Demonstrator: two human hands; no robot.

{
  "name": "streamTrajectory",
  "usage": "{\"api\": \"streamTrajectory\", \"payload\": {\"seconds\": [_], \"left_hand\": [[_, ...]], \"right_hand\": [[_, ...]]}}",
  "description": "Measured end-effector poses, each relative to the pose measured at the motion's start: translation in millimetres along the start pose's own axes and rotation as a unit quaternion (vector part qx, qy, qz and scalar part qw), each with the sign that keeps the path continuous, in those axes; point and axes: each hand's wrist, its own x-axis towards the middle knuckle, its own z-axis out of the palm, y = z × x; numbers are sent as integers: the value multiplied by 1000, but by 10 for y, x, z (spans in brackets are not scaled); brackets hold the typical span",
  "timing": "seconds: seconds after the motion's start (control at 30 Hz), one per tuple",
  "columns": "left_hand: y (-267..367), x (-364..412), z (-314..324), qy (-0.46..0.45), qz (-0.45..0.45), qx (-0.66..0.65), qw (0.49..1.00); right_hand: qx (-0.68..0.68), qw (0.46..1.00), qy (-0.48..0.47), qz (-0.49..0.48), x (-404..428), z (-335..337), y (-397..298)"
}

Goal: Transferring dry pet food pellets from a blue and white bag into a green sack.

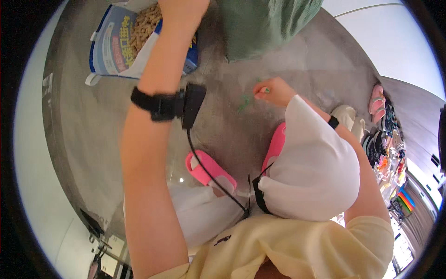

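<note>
My left hand reaches to the top edge beside a printed bag, its fingers cut off by the frame. Many tan, peanut-like pieces show on the bag's upper side; whether they are contents or print is unclear. Low over the floor, my right hand has its fingers curled around a small white-and-green piece, only partly visible. Just left of those fingers lie thin green scraps. A large green fabric bag stands or lies beyond my right hand.
Grey floor spreads around my pink slippers. Pale shoes, pink footwear and a row of other shoes line the right side. From the black device on my left wrist, a cable runs to my lap.
</note>
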Motion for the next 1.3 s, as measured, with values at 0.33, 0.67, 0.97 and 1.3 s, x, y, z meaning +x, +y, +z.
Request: {"api": "streamTrajectory", "payload": {"seconds": [0.33,0.67,0.97,1.3], "left_hand": [[-125,-929,153,-427,-333,-90,836],[-181,-554,159,-183,-161,4,970],[-336,324,255,-272,-165,60,946],[-681,307,668,-442,-299,218,817]], "right_hand": [[171,978,85,-77,-62,-870,-504],[571,768,277,-88,-403,-1623,-124],[-20,933,349,-86,-64,-2289,-707],[-122,913,374,-108,722,-2048,-1359]]}}
